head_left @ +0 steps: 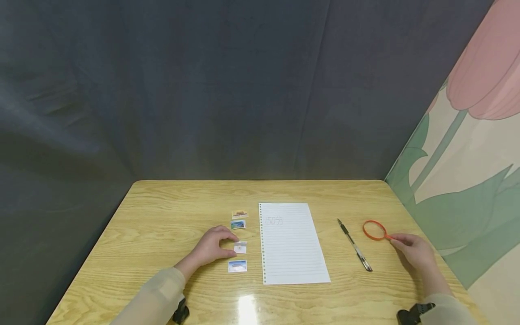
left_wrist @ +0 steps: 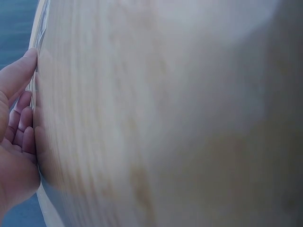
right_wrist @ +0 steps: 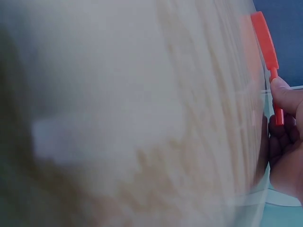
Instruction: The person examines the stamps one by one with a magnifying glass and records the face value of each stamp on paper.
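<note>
The right hand (head_left: 414,252) rests near the table's (head_left: 162,212) right edge, fingers pinching the handle of the orange magnifier (head_left: 374,230), with bare wood behind it. The left hand (head_left: 211,247), fingers loosely curled, touches 1 of 4 stamps (head_left: 240,247) beside the lined sheet (head_left: 290,243). Only the right wrist view shows the thumb (right_wrist: 284,92) on the handle; the pen (head_left: 354,246) shows only from the head.

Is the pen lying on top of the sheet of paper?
No, the pen lies on the bare table, to the right of the lined paper and apart from it.
</note>
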`<state>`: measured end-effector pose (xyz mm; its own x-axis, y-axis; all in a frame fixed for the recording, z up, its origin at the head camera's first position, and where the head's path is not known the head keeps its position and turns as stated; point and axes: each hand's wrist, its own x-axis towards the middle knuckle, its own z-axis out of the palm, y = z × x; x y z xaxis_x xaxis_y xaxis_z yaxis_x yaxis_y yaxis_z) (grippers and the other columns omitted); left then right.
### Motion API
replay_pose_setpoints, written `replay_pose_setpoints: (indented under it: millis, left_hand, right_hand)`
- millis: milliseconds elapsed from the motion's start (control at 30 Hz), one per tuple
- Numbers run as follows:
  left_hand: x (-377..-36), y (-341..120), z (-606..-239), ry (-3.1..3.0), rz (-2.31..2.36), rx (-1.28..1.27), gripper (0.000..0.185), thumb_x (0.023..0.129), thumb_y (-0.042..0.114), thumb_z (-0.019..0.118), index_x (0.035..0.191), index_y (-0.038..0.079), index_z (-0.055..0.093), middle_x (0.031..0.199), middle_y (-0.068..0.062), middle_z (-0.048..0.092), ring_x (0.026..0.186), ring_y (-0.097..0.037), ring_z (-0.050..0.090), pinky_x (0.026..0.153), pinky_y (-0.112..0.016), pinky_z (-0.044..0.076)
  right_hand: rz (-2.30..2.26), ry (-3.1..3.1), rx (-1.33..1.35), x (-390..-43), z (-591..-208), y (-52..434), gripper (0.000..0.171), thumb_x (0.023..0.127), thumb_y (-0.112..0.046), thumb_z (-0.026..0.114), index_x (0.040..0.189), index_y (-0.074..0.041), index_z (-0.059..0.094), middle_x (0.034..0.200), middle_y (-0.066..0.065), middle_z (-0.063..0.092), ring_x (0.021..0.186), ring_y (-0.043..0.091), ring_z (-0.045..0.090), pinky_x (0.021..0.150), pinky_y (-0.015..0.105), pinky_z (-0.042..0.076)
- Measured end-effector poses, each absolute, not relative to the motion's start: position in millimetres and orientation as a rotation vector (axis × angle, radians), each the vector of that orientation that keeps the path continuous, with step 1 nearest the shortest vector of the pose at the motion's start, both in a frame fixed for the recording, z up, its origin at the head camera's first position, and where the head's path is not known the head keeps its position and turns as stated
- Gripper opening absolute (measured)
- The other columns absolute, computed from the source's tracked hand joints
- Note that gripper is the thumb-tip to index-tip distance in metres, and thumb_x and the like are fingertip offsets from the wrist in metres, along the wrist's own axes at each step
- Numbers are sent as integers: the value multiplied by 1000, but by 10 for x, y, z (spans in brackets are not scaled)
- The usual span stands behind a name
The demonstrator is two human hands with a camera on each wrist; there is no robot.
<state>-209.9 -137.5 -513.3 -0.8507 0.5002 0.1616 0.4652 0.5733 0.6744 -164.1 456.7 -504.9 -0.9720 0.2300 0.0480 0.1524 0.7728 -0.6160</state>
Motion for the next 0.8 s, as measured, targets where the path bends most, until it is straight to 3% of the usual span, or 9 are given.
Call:
replay_pose_setpoints:
  millis: [133,400,600,667,800]
  left_hand:
    - [-2099,-1375,-5133,2743,1163,842,32,79,25,85,108,15,75,109,4,62,106,-23,57,95,-46,48]
    - [-2097,-1377,-5139,2745,1162,846,32,79,24,85,108,15,75,109,5,62,106,-22,57,95,-46,48]
    - [-2101,-1378,-5144,2747,1162,843,32,79,25,85,108,15,75,109,5,62,106,-22,58,95,-46,48]
    - [-2105,-1378,-5149,2750,1159,844,32,79,26,85,108,16,75,109,5,62,106,-22,58,95,-46,48]
    - [-2116,-1381,-5164,2751,1161,847,32,79,27,85,107,16,75,108,6,62,105,-21,58,95,-45,48]
  right_hand:
    - [1011,-2830,-332,-1637,-5064,4555,42,100,-29,61,111,10,67,114,32,63,108,48,53,87,58,42]
    - [1031,-2806,-363,-1641,-5128,4571,41,99,-30,61,112,9,67,119,33,60,111,49,51,89,61,40]
    - [1080,-2744,-379,-1621,-5132,4571,52,99,-38,60,120,10,63,128,35,55,117,52,48,95,64,38]
    - [1080,-2715,-391,-1607,-5114,4551,53,98,-39,61,121,9,63,126,33,57,115,48,51,94,61,40]
    - [1018,-2681,-345,-1590,-5045,4474,48,96,-38,66,117,5,67,108,17,69,94,12,59,81,34,49]
